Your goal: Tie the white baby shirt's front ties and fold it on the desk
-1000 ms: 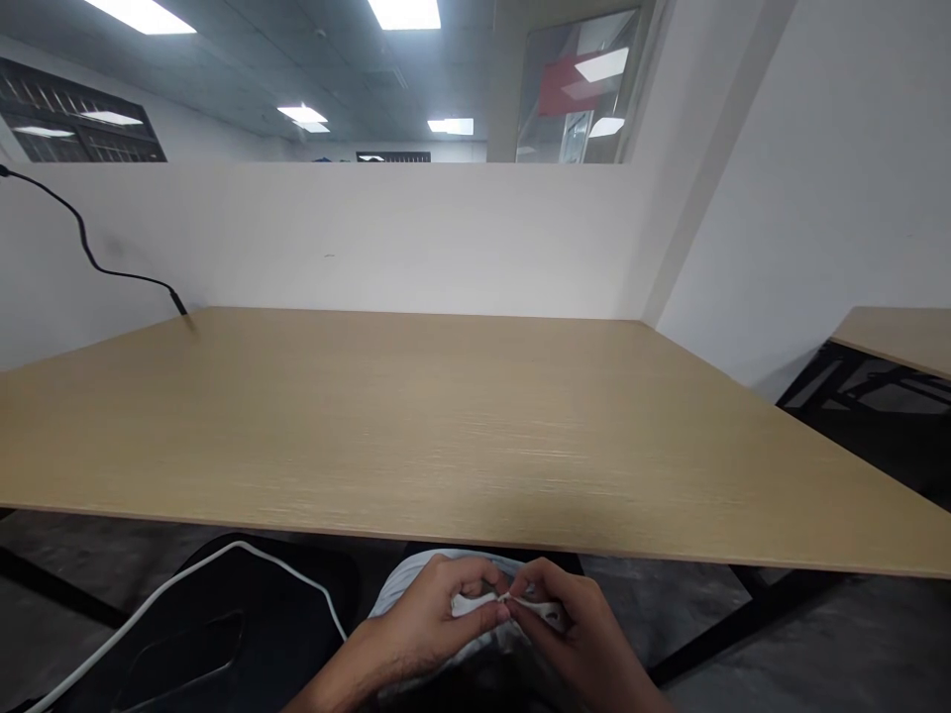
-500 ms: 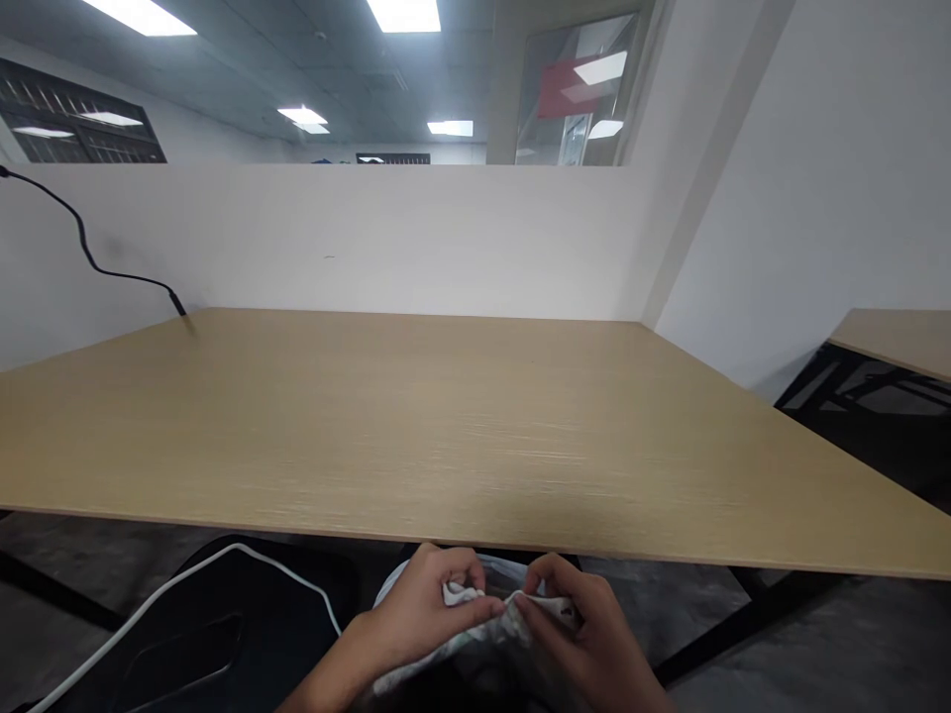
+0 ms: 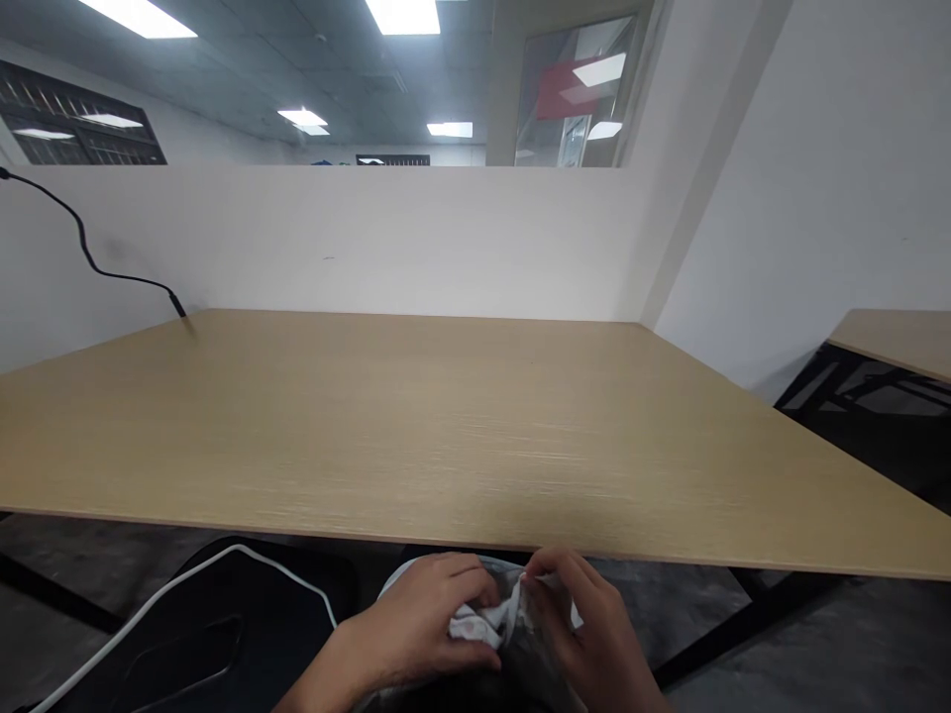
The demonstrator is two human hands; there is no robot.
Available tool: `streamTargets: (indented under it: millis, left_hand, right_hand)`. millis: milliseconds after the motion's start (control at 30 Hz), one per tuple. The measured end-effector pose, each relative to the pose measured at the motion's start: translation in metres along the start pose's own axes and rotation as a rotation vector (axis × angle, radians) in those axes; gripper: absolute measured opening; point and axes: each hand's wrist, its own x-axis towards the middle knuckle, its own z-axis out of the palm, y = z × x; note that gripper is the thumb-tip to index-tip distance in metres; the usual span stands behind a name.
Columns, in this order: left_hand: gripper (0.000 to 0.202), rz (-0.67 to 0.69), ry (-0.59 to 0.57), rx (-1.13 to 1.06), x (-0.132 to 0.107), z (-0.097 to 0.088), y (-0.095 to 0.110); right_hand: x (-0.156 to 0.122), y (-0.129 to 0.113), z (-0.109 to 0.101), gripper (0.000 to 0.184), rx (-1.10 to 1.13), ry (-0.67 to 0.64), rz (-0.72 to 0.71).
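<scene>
Both of my hands are low in the picture, below the near edge of the wooden table (image 3: 446, 436). My left hand (image 3: 423, 619) is closed, its fingers curled over a bunched white cloth (image 3: 482, 624). My right hand (image 3: 586, 629) pinches the same cloth from the right side. The cloth is crumpled between the two hands and partly hidden by the fingers. A light grey fabric (image 3: 405, 579) shows behind my left hand.
A black cable (image 3: 89, 253) hangs down the white partition (image 3: 371, 238) to the table's far left corner. A white cord (image 3: 223, 564) runs over a dark object (image 3: 193, 634) at lower left. Another table (image 3: 898, 337) with a black frame stands at right.
The cloth was stretched as a thin strip between the two hands; now it is bunched up, and my fingers have closed in over it.
</scene>
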Motion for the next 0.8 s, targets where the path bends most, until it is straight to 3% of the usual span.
streamTargets:
  millis: [133, 333, 467, 633, 800]
  left_hand:
    - [0.017, 0.025, 0.063, 0.118, 0.001, 0.003, 0.002]
    - [0.021, 0.032, 0.083, 0.437, 0.003, 0.007, 0.001]
    - [0.016, 0.006, 0.113, 0.595, 0.005, 0.013, -0.006]
    - [0.019, 0.029, 0.016, 0.577, 0.006, 0.017, -0.01]
    - [0.017, 0.019, -0.066, 0.486, 0.006, 0.015, -0.009]
  right_hand:
    - [0.0, 0.004, 0.002, 0.015, 0.043, 0.006, -0.02]
    - [-0.001, -0.002, 0.003, 0.035, 0.051, -0.136, -0.107]
    - [-0.001, -0.014, 0.0, 0.028, -0.046, -0.233, -0.077]
    - [0.002, -0.007, 0.007, 0.021, -0.148, -0.302, -0.025]
    - [0.0, 0.014, 0.016, 0.04, -0.16, -0.338, 0.023]
